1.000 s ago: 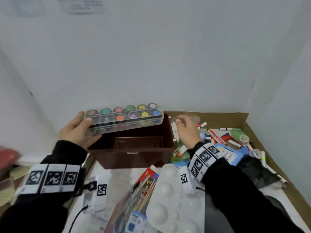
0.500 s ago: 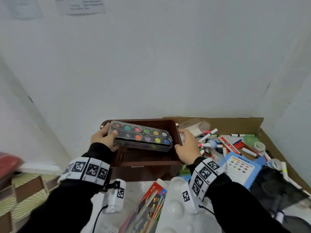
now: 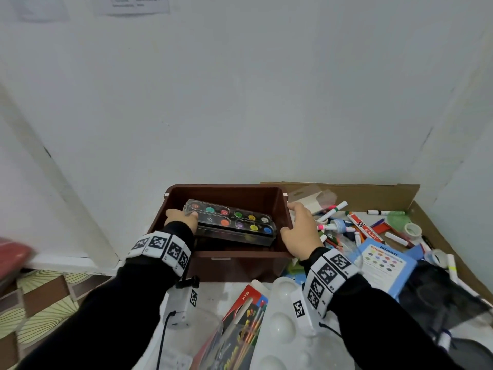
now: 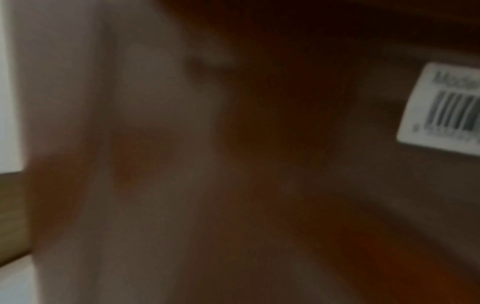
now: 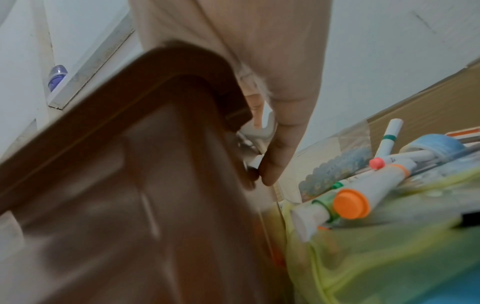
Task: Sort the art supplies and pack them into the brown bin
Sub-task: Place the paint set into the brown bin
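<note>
Clear paint set (image 3: pixel 232 222), two rows of coloured pots, tilted inside the brown bin (image 3: pixel 226 192); left hand (image 3: pixel 181 218) grips its end, right hand (image 3: pixel 301 231) clasps the bin's right rim.

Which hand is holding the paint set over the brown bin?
The left hand: it grips the paint set's left end, while the right hand only holds the brown bin's right rim.
</note>
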Demonstrator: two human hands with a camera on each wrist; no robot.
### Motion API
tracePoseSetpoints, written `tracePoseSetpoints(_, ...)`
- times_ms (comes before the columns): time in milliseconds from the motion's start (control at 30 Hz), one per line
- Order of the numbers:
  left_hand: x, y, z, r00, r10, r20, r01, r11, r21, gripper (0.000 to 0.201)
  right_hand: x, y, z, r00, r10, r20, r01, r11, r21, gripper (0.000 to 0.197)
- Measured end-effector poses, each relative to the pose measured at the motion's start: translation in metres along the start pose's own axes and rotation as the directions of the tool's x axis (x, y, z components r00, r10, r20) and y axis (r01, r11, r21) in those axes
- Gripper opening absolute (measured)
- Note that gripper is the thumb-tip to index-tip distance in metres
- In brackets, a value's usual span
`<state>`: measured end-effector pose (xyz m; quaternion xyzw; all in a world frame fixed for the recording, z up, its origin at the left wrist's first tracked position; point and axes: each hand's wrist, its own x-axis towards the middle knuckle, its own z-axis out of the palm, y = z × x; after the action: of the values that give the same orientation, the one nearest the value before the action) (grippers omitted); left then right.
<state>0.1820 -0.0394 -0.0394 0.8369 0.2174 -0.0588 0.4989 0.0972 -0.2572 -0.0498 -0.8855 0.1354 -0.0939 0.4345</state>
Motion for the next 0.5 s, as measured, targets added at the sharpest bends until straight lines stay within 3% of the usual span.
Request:
tracePoseSetpoints(100,-0.0053,0.0054,0.0029,0.999,0.002,0.032,-0.009,0.975,0.221,0.054,-0.0014,-0.0010,-0.0006,1.000,-0.001,0.001,0.001,1.000,-0.014,0.052)
tracePoseSetpoints(233,-0.0086,0.0047,0.0015,0.995,-0.011,0.095,-0.038,0.866,0.499,0.051,-0.0021,-0.0024,-0.0022,1.000,-0.007,0.022,0.008,0.999,-0.047,0.052)
tracePoseSetpoints(500,-0.0046,0.0075,0.0098,0.957,-0.042,0.288,-0.120,0.844,0.523,0.053,-0.0027,-0.0032,-0.0031,1.000,-0.002,0.030,0.004,0.998,-0.060,0.051)
